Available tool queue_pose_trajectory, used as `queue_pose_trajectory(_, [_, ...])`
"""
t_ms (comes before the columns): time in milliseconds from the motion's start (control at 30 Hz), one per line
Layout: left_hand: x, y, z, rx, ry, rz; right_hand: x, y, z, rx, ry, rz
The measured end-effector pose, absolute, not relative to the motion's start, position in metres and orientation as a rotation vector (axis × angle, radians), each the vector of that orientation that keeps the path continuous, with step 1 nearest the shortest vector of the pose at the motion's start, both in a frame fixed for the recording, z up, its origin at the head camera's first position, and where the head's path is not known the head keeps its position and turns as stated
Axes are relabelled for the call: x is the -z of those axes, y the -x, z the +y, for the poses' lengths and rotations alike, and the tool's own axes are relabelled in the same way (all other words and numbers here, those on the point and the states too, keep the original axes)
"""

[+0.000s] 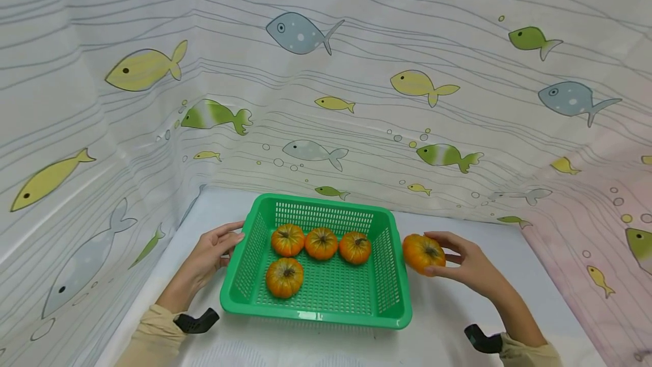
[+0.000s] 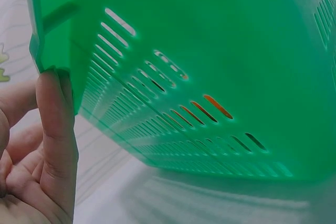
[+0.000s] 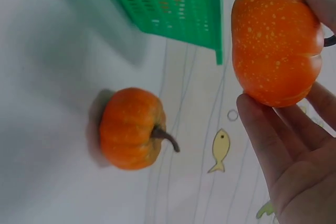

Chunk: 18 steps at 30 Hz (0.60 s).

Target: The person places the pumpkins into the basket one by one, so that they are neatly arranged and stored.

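A green plastic basket (image 1: pixel 316 315) with slotted walls stands on the table. Several small orange pumpkins are inside: three in a row at the back, with the right one (image 1: pixel 355 248) in that row, and one (image 1: pixel 284 278) at front left. My left hand (image 1: pixel 211 254) grips the basket's left rim; in the left wrist view its fingertips (image 2: pixel 51 85) are right at the lip. Just outside the right wall, my right hand (image 1: pixel 471 265) holds another pumpkin (image 1: pixel 423 254) between thumb and fingers, raised above the table in the right wrist view.
One more pumpkin (image 3: pixel 131 129) with a curved stem lies on the table outside the basket in the right wrist view; the head view does not show it. A fish-print curtain (image 1: pixel 326 129) hangs behind the white table (image 1: pixel 443 310) and along both sides.
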<state>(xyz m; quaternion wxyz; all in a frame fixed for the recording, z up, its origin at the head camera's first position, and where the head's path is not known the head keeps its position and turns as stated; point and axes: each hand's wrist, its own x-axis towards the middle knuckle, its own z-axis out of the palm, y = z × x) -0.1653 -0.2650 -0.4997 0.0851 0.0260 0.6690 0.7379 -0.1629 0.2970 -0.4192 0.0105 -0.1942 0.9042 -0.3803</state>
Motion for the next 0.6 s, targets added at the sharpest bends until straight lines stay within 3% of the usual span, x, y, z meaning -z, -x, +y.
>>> queue_pose_trajectory(600, [0.498,0.165,-0.265,-2.186,-0.069,2.007,0.406,0.177,0.239,1.114,0.752,2.687])
